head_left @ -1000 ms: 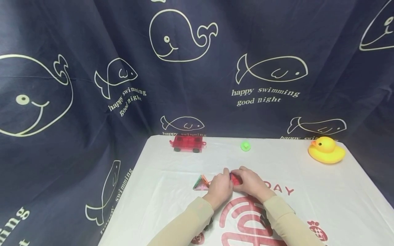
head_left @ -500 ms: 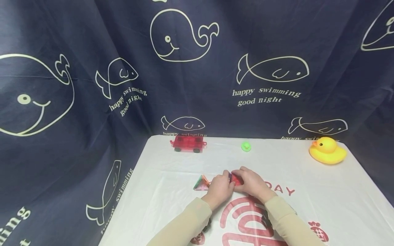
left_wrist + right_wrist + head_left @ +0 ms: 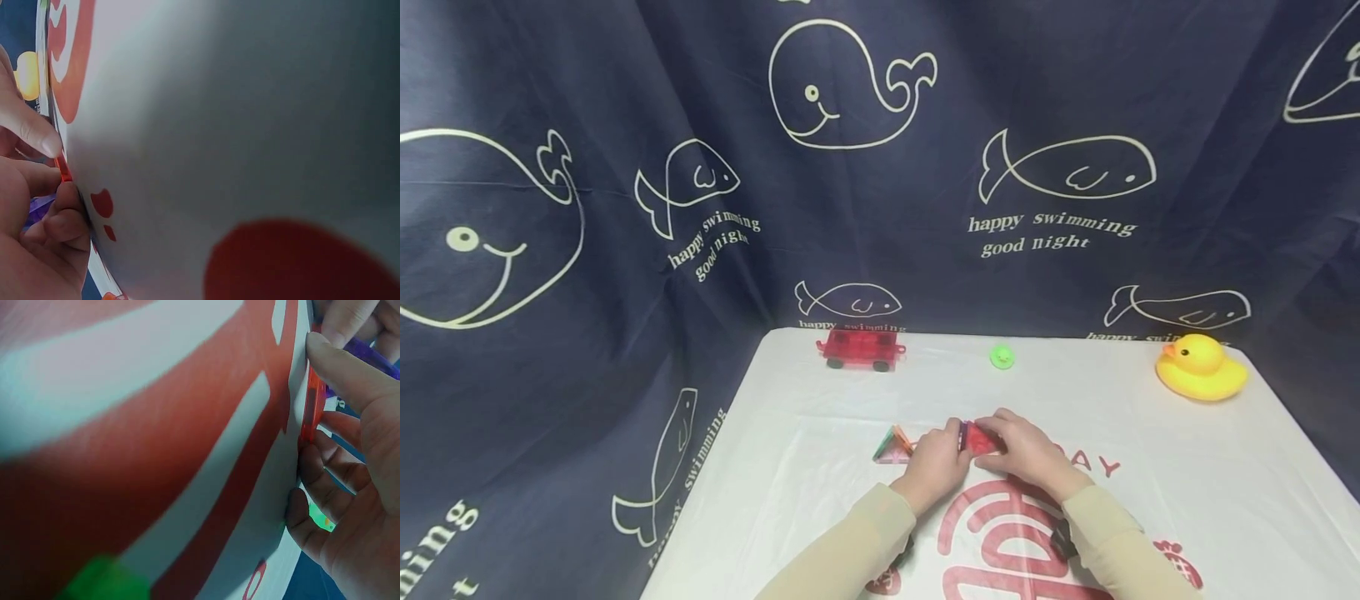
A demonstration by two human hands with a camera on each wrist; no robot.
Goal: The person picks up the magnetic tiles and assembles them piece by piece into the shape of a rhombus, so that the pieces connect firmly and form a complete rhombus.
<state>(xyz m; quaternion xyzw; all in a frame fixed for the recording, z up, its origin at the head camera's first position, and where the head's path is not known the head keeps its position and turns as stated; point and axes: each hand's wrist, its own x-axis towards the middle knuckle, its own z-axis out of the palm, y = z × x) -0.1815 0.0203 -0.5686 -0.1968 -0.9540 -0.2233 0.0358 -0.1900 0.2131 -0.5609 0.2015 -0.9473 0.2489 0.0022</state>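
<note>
My left hand [image 3: 934, 458] curls around a translucent purple magnetic tile [image 3: 39, 209], most of it hidden behind the fingers. Its edge meets a red magnetic tile [image 3: 980, 439], and left fingertips pinch there in the left wrist view. From the right, my right hand [image 3: 1028, 450] holds the red tile, thumb near one end and fingers at the other in the right wrist view. Just left of my left hand stands a small triangular frame [image 3: 893, 450] of magnetic tiles with green, orange and pink sides.
A red wheeled toy car base [image 3: 861, 348] sits at the table's back left. Along the back edge are a small green toy [image 3: 1002, 357] and a yellow rubber duck [image 3: 1201, 368]. A dark blue printed curtain [image 3: 880, 208] hangs behind the white table [image 3: 1210, 467].
My right hand has shifted slightly right and its fingers have spread a little, so more of the red tile shows. The left hand stays nearly in place. The view has drifted slightly.
</note>
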